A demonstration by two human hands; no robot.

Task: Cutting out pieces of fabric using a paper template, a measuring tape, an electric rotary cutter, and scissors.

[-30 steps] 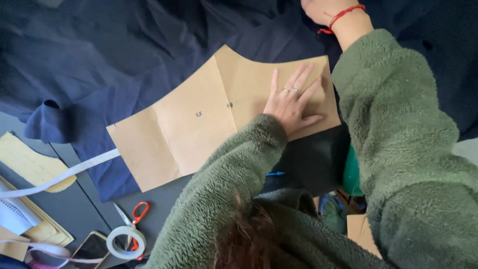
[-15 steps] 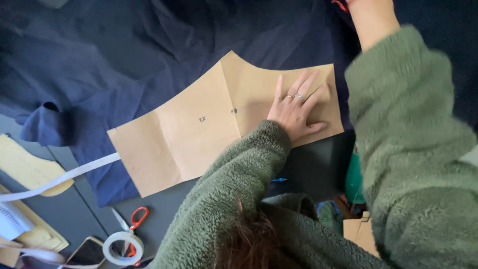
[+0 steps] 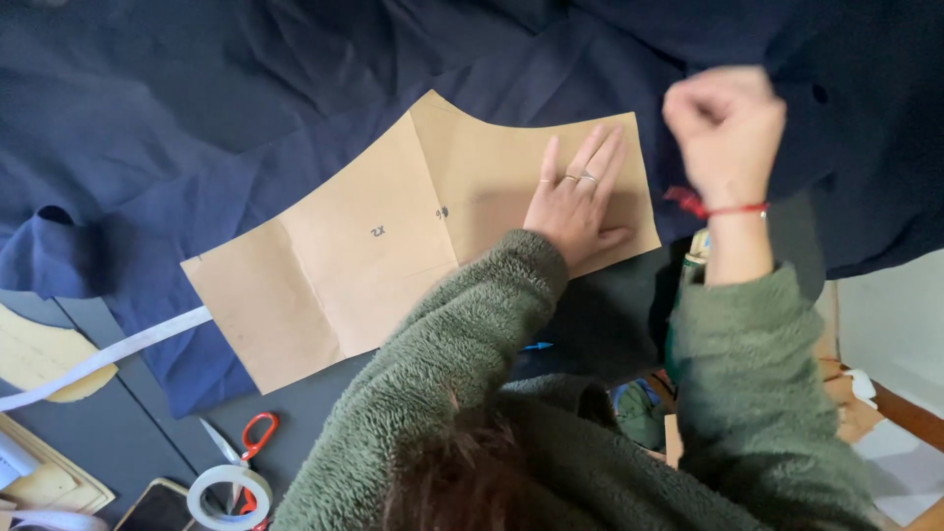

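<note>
Head view: scissors [image 3: 239,454] and tape roll [image 3: 229,487] on tabletop [image 3: 118,442] at lower left. Brown paper pattern [image 3: 393,236] lies on navy fabric [image 3: 197,118], long axis left-right. Left hand [image 3: 575,202] flat on pattern's right end, fingers spread. Right hand [image 3: 726,123] fisted above fabric, just right of pattern; contents of grip unclear.

Sewing workshop: paper pattern [image 3: 393,236], fabric [image 3: 197,98], scissors [image 3: 246,447]

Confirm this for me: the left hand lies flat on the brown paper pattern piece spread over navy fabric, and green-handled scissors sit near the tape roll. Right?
Not quite. The head view shows the scissors have orange-red handles, not green. The rest holds: the left hand lies flat on the brown paper pattern piece over navy fabric, near the tape roll.
</note>
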